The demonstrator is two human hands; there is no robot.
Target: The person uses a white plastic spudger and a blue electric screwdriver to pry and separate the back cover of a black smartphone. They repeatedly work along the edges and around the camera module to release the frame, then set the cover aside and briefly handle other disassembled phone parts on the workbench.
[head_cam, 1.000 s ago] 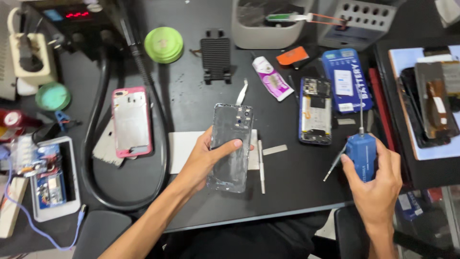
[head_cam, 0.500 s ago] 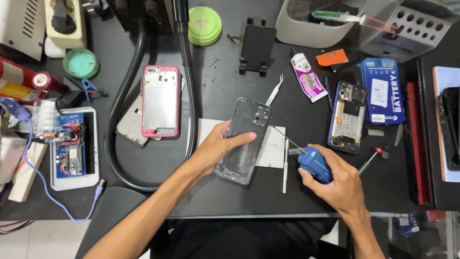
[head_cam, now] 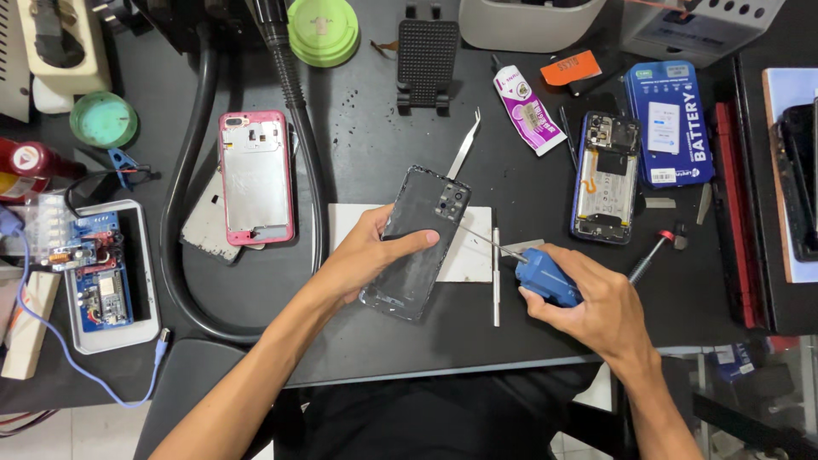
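The left hand lies half open on the dark phone, thumb stretched across its back, fingers curled under the near edge. The right hand is closed round a blue screwdriver, whose thin shaft points at the phone's upper right edge. The phone lies tilted on a white mat in the middle of the counter, back up, glossy, camera cluster at its top. Since half a second ago the screwdriver tip has drawn closer to the phone, while the left hand stays put.
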